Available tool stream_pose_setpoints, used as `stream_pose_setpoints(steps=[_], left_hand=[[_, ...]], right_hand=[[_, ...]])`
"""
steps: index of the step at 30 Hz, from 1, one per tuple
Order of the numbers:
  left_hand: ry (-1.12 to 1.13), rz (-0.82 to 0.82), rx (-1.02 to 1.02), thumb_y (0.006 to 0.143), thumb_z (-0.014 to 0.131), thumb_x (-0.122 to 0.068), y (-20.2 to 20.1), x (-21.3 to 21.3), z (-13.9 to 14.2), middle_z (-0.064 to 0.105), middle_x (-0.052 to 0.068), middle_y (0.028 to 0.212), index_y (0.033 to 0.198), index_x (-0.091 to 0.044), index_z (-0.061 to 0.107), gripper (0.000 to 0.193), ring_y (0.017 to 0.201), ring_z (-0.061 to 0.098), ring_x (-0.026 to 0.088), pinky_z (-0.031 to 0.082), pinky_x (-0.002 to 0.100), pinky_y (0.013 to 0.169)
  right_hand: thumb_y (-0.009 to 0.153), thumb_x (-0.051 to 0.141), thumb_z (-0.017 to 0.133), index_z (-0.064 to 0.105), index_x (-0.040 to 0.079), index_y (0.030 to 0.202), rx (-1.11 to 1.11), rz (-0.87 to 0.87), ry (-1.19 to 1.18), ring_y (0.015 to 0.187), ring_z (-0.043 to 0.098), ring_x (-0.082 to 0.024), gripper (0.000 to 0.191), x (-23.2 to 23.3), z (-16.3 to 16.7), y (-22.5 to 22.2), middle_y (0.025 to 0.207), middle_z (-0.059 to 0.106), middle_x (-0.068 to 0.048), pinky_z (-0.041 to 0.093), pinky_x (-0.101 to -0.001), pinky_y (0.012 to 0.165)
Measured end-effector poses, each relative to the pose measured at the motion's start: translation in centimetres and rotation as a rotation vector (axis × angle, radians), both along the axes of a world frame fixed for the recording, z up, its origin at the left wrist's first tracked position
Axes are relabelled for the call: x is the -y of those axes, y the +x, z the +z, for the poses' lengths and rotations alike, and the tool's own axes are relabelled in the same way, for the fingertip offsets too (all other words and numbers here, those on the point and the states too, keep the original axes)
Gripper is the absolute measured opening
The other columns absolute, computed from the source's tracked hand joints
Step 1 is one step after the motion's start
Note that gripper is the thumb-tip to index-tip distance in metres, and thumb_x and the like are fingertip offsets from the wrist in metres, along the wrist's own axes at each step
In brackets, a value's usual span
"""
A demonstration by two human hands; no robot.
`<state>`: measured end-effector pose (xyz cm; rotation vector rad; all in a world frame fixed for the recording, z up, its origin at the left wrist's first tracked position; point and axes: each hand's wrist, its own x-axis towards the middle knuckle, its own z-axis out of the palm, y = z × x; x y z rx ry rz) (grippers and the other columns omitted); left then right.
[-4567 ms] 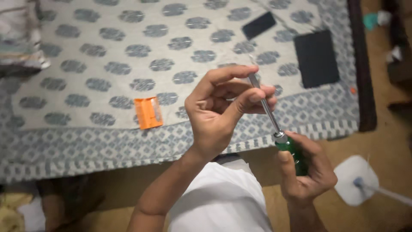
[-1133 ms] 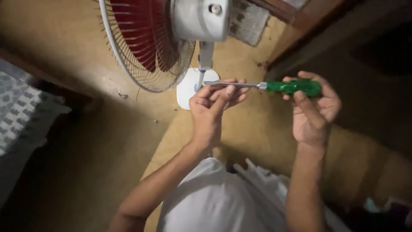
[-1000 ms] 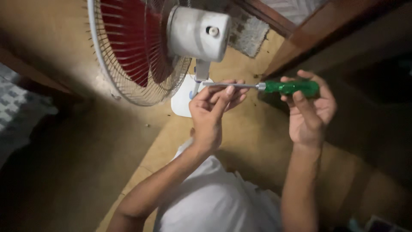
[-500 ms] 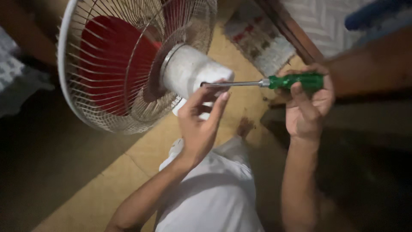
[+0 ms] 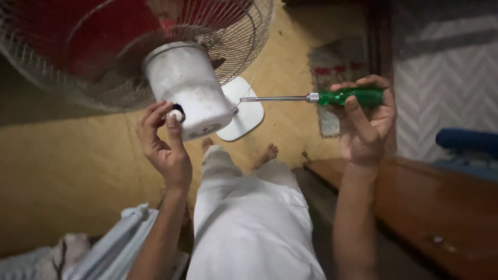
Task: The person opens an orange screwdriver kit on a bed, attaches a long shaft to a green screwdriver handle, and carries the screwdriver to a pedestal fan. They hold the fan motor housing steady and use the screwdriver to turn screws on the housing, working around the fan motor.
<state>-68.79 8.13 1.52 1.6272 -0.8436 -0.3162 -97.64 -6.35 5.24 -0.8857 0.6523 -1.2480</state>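
**Screwdriver up at the fan motor, fingers on the rear knob**

Tan floor (image 5: 67, 171) below, a dim room, and a pedestal fan fills the top of the view. Landmark is the fan's pale grey motor housing (image 5: 189, 88), a stubby cylinder pointing toward the camera. Just to its right, the screwdriver (image 5: 316, 97) lies level, green translucent handle out to the right, metal shaft pointing left, tip right beside the housing's lower right edge; whether it touches, I can't tell. The right hand (image 5: 365, 127) is clenched around that green handle, thumb laid along the front. On the housing's left side, the left hand (image 5: 166, 145) reaches up, fingertips pinched on a small pale knob (image 5: 177, 115) at the rim of the housing's rear face. Behind the housing, the wire guard (image 5: 236, 36) fans out, red blades (image 5: 104, 41) showing through it. Below the housing, the white fan base (image 5: 246, 111) sits on the floor, with the person's bare feet (image 5: 267, 154) and white-clad legs (image 5: 249, 218) just under it. Right of the housing, well apart, a patterned mat (image 5: 337, 67) lies on the floor, and a brown wooden ledge (image 5: 430, 207) runs along the lower right. Lower left of the housing, pale cloth (image 5: 111, 243) is bunched.
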Motion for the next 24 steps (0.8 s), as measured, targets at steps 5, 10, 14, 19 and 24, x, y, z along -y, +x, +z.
stream_pose_setpoints(steps=[5,10,14,19,24], left_hand=[[-0.132,0.175,0.005,0.118,0.050,-0.027,-1.4,-2.2,-4.0,0.049,0.013,0.150,0.150,-0.002,0.049,0.041,0.141,0.049,0.023,0.039,0.037,0.124],[-0.386,0.339,-0.504,0.117,0.041,-0.031,-0.6,-4.1,-13.8,0.053,0.013,0.148,0.150,0.002,0.043,0.047,0.143,0.048,0.023,0.037,0.039,0.123],[-0.171,0.411,-0.472,0.113,0.043,-0.022,-0.2,-4.6,-19.4,0.054,0.010,0.141,0.143,0.003,0.046,0.038,0.133,0.049,0.021,0.041,0.039,0.115],[0.236,0.460,-0.225,0.098,0.072,-0.013,-0.7,-2.4,-17.2,0.069,0.013,0.112,0.120,0.005,0.063,0.030,0.106,0.066,0.027,0.052,0.042,0.097],[-0.016,0.892,-0.827,0.083,0.088,-0.013,-6.0,7.7,-14.9,0.065,0.019,0.107,0.126,0.004,0.058,0.055,0.083,0.054,0.038,0.045,0.055,0.071]], right_hand=[[0.107,-0.004,0.069,0.053,0.002,0.129,-0.024,0.141,-0.018,0.114,0.070,-0.026,0.028,2.4,0.7,1.9,0.115,0.071,-0.017,0.063,-0.0388,0.096],[0.104,-0.009,0.067,0.054,0.003,0.128,-0.101,0.210,-0.002,0.110,0.071,-0.024,0.030,3.1,0.1,4.5,0.114,0.071,-0.018,0.062,-0.0362,0.094],[0.101,-0.008,0.069,0.055,0.003,0.125,-0.139,0.236,0.031,0.110,0.072,-0.024,0.029,3.2,-0.3,7.5,0.116,0.071,-0.017,0.062,-0.0376,0.097],[0.098,-0.008,0.073,0.055,0.001,0.118,-0.357,0.376,-0.001,0.109,0.070,-0.023,0.028,4.5,-3.4,10.3,0.117,0.069,-0.017,0.061,-0.0374,0.098],[0.094,-0.008,0.069,0.054,0.000,0.105,-0.260,0.677,0.169,0.098,0.073,-0.023,0.021,11.7,-8.7,8.9,0.114,0.072,-0.023,0.063,-0.0354,0.089]])
